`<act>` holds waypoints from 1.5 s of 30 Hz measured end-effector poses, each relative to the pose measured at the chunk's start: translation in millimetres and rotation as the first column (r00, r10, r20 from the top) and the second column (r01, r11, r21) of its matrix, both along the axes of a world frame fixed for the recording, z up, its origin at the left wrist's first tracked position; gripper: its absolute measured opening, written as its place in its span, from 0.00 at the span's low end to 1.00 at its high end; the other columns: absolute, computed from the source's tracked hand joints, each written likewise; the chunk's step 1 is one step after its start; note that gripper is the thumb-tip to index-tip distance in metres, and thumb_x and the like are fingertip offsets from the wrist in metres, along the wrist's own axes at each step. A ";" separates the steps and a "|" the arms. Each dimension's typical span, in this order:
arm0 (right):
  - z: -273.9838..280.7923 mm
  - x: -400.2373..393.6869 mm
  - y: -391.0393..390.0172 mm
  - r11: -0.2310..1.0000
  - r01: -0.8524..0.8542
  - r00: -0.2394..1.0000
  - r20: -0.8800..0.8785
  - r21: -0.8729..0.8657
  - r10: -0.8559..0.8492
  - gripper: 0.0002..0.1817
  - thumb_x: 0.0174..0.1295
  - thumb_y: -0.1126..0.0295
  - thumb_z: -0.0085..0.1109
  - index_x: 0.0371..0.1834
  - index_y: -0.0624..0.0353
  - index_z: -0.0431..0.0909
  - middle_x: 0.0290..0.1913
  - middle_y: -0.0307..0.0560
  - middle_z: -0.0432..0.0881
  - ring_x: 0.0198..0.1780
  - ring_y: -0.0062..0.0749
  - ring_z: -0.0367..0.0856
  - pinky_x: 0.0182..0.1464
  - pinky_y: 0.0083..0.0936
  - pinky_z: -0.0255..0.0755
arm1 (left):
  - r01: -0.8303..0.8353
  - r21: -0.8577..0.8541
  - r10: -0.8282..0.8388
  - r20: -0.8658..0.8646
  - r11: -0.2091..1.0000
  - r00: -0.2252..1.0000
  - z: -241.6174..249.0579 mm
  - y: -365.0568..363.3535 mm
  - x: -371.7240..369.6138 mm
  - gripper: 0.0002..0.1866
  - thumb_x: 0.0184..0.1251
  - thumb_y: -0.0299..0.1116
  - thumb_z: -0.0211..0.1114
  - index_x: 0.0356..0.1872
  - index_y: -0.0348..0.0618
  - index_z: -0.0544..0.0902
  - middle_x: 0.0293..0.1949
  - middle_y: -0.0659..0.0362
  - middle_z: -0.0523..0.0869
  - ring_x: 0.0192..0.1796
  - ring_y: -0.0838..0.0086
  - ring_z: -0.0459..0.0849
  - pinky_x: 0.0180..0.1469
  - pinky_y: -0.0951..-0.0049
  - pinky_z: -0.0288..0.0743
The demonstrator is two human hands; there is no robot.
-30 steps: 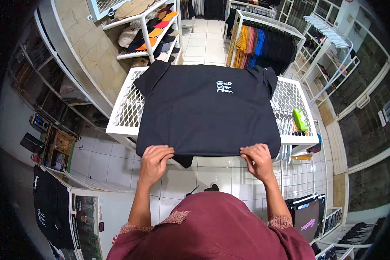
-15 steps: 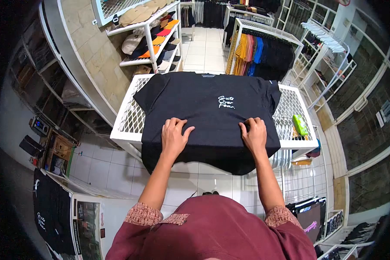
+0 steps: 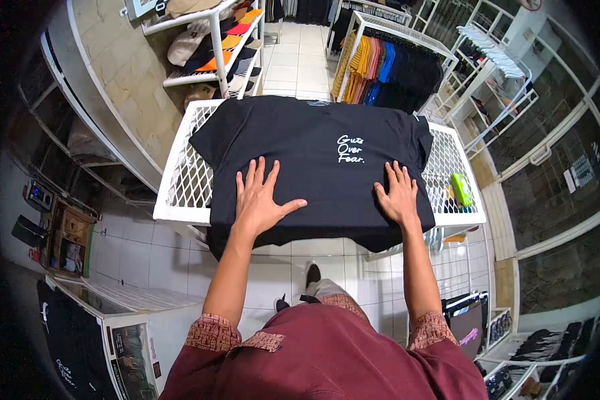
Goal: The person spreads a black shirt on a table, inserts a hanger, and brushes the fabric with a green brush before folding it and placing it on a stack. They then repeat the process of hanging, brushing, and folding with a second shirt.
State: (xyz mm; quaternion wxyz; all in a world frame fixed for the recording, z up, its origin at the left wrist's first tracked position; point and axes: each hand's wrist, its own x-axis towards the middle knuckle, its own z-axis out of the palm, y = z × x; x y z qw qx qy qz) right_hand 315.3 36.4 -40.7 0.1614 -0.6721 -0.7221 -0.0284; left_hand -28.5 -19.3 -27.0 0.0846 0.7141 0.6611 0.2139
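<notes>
A black T-shirt point(image 3: 320, 193) with white "Guts Over Fear." lettering lies spread over a white mesh-topped table point(image 3: 173, 212). Its collar points away from me, and its hem hangs over the near edge. My left hand point(image 3: 257, 202) rests flat on the left part of the shirt, fingers spread and thumb stretched to the right. On the right part, below the lettering, my right hand point(image 3: 399, 193) lies with its fingers extended. Neither hand grips the cloth.
A bright green packet point(image 3: 461, 190) sits on the table's right end. Beyond the table stand a shelf of caps point(image 3: 230, 50) at left and a rack of coloured shirts point(image 3: 370, 63). A glass door point(image 3: 547, 173) is at right, a white counter point(image 3: 130, 307) at lower left.
Both hands have gone from curled fingers near the shirt's front edge to flat, spread fingers farther up. The shirt's hanging hem is shorter. My view has shifted, and a foot now shows below.
</notes>
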 end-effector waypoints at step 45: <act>238.4 -193.4 251.1 0.588 -0.355 0.362 -0.473 0.727 0.803 0.11 0.77 0.66 0.57 0.47 0.63 0.83 0.30 0.47 0.89 0.32 0.27 0.88 0.36 0.26 0.80 | -0.001 0.704 0.063 -0.062 0.710 0.996 126.1 210.8 -7.8 0.28 0.72 0.49 0.67 0.64 0.38 0.78 0.54 0.43 0.85 0.62 0.50 0.81 0.63 0.49 0.73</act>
